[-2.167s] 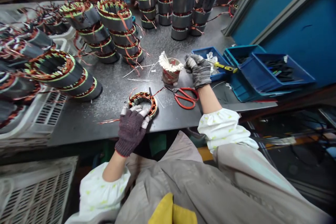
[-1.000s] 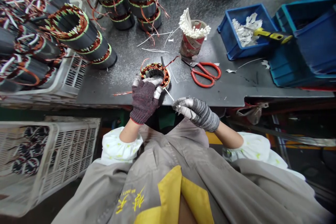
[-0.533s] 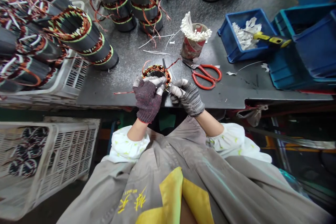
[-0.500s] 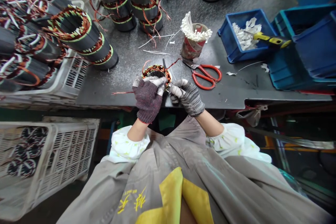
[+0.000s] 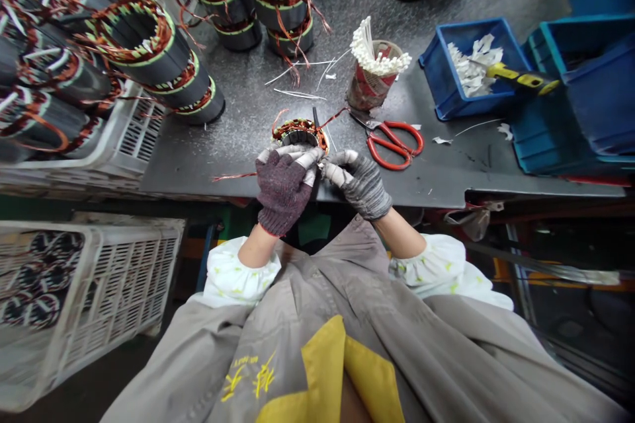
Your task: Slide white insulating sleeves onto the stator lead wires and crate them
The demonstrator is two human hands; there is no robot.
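Note:
A motor stator [image 5: 301,131] with copper windings stands near the front edge of the metal table, its lower part hidden behind my gloves. My left hand [image 5: 285,182], in a dark purple knit glove with white-wrapped fingertips, is closed on the stator's near rim. Against the rim's right side, my right hand [image 5: 360,182], in a grey knit glove, is pinched. What lies between its fingertips is too small to make out. A dark sleeved lead and a reddish wire stick up from the winding. Red-handled scissors [image 5: 394,144] lie just right of my right hand.
A cup [image 5: 370,86] of white ties stands behind the scissors, loose ties [image 5: 300,94] beside it. Blue bins [image 5: 461,106] are at right, one holding scraps and a yellow-black cutter [image 5: 520,77]. Stacked stators [image 5: 186,96] and a loaded white crate [image 5: 133,139] fill the left; another crate [image 5: 133,277] sits below.
The view has shifted slightly, so table items sit a little farther right. Both hands stay at the stator's near rim, with only slight finger movement.

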